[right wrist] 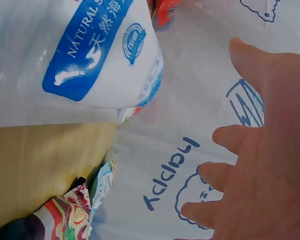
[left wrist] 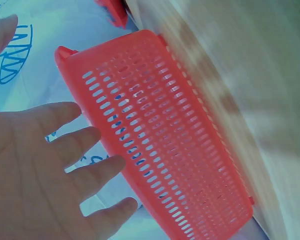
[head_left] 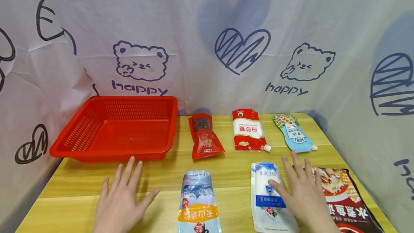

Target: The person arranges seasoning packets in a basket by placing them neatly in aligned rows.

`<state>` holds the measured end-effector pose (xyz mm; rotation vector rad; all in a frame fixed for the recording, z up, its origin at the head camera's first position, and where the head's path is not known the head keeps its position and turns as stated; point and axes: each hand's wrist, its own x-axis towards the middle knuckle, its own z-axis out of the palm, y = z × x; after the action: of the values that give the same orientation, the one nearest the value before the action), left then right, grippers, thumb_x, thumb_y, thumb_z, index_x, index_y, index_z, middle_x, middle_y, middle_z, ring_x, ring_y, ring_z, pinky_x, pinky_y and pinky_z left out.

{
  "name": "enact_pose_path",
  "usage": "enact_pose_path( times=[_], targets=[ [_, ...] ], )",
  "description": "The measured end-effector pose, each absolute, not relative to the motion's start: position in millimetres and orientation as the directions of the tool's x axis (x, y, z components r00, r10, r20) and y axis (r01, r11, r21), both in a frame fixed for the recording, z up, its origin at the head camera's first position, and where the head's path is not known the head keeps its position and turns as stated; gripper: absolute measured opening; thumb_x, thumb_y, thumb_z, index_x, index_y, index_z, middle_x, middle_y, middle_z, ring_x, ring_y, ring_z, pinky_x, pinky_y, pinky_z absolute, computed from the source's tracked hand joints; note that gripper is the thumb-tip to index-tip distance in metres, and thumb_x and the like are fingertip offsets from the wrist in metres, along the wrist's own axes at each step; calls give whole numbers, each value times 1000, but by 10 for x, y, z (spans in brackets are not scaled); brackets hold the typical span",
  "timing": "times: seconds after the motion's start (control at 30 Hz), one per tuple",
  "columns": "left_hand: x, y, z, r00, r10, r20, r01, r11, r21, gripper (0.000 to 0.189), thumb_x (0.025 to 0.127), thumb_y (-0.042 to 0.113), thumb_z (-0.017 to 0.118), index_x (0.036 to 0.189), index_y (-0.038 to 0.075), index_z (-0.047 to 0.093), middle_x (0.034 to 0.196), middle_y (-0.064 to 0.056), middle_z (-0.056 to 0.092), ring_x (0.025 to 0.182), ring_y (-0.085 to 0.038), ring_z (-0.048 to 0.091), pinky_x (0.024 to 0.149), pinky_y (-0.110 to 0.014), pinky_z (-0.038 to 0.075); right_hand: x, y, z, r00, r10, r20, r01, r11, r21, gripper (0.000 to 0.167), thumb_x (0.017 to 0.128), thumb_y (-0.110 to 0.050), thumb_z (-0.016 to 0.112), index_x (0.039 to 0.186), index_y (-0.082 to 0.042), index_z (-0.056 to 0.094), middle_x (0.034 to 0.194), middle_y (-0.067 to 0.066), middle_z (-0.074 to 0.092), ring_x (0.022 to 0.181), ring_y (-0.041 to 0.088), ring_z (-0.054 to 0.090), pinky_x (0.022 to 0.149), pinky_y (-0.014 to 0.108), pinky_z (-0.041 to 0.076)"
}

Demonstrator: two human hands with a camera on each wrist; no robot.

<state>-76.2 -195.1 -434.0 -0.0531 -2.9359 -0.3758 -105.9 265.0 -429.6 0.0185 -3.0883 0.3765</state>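
My left hand (head_left: 121, 200), fingers spread and holding nothing, hovers in front of the red plastic basket (head_left: 113, 155). In the left wrist view its fingertips overlap the rim of the slotted basket (left wrist: 155, 135). My right hand (head_left: 302, 193) is also spread and holds nothing. It is over the right side of a white and blue salt bag (head_left: 265, 193), with a dark red fish seasoning packet (head_left: 350, 200) partly hidden behind it. The right wrist view shows the salt bag (right wrist: 90, 55) apart from the fingers. Between both hands lies a blue and orange salt bag (head_left: 198, 202).
Along the back of the wooden table (head_left: 161, 179) lie a red packet of dried chillies (head_left: 205, 137), a red and white sugar pouch (head_left: 249, 130) with a spout, and a light blue Heinz pouch (head_left: 294, 134). A printed white cloth (head_left: 194, 46) hangs behind and at the sides.
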Motion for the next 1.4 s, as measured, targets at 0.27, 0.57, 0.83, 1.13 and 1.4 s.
enact_pose_path(
  times=[0.27, 0.57, 0.83, 1.13, 1.4],
  targets=[
    [-798, -1938, -4219, -902, 78, 425, 199, 948, 249, 75, 92, 50, 73, 150, 6, 54, 156, -18, 48, 135, -46, 50, 106, -70, 39, -1024, 2656, -4189, -998, 2, 65, -13, 970, -241, 92, 99, -66, 53, 165, -9, 24, 171, 24, 9, 149, 63, 8, 111, 83, 6],
    [-1104, -1881, -4042, -739, 198, 644, 399, 898, 183, 56, 89, 25, 77, 138, 2, 64, 130, -19, 64, 111, -41, 63, 84, -56, 55, -1026, 2830, -4100, -975, -24, 219, -73, 973, -218, 78, 105, -39, 60, 164, -5, 23, 165, 31, 25, 140, 68, 25, 107, 83, 19],
    [-1401, -1737, -3940, -752, 231, 617, 421, 889, 180, 51, 90, 22, 81, 135, 2, 67, 124, -19, 66, 102, -38, 65, 76, -48, 56, -1059, 3051, -4154, -993, 31, 113, 11, 984, -177, 80, 102, -35, 64, 159, 6, 28, 159, 39, 26, 134, 72, 26, 105, 84, 23],
    [-1590, -1647, -4028, -829, 212, 518, 364, 908, 210, 51, 90, 22, 81, 134, 1, 67, 129, -21, 64, 113, -41, 63, 92, -56, 54, -1149, 3266, -4302, -976, 182, -122, 201, 965, -168, 97, 96, -53, 68, 157, 9, 25, 158, 44, 16, 138, 72, 15, 103, 87, 20],
    [-1662, -1598, -4149, -878, 183, 442, 306, 925, 226, 51, 91, 22, 80, 136, 2, 67, 132, -22, 63, 115, -42, 63, 93, -57, 54, -1191, 3383, -4457, -930, 291, -226, 322, 940, -113, 108, 85, -63, 75, 149, 13, 34, 152, 47, 18, 131, 77, 22, 98, 86, 31]
  ],
)
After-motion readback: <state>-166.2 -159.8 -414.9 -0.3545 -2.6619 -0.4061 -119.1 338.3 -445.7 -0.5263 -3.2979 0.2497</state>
